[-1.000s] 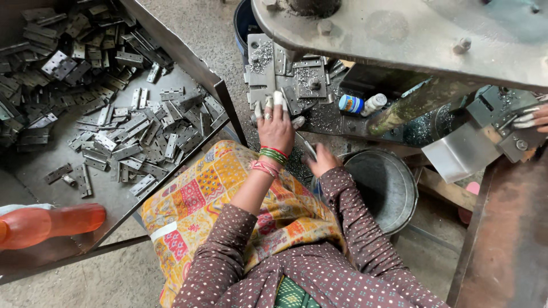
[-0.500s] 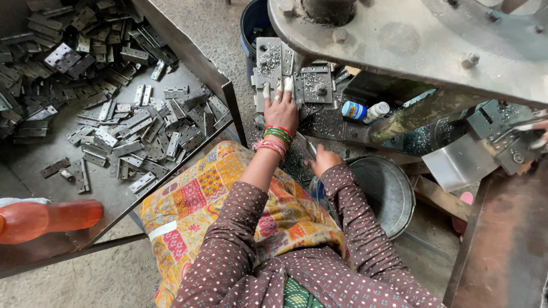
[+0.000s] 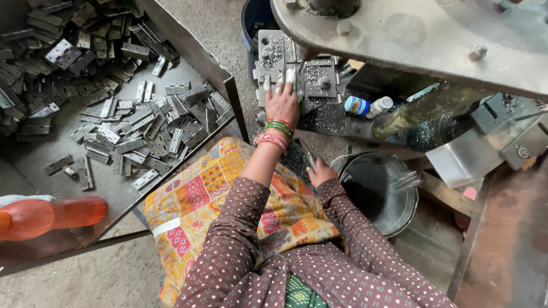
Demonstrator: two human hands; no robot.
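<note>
1. Since a second ago, left hand (image 3: pixel 282 102) has slid toward twelve o'clock onto the die block (image 3: pixel 297 74), fingers spread flat, gripping nothing.
2. Right hand (image 3: pixel 321 171) rests near the one metal bucket (image 3: pixel 399 214); its grip cannot be told.
3. Many hinge plates (image 3: pixel 131 122) lie in the tray (image 3: pixel 188 54) at ten o'clock, too many to count, seemingly left to do.
4. One orange bottle (image 3: pixel 48 217), two small bottles (image 3: pixel 368 106).

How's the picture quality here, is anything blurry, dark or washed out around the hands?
Head view: soft, even daylight with no hard shadows; the left hand on the metal die block is fairly sharp; the right hand sits in dimmer shade; the steel bucket interior goes dark; the orange bottle at the left edge looks soft and stretched.
</note>
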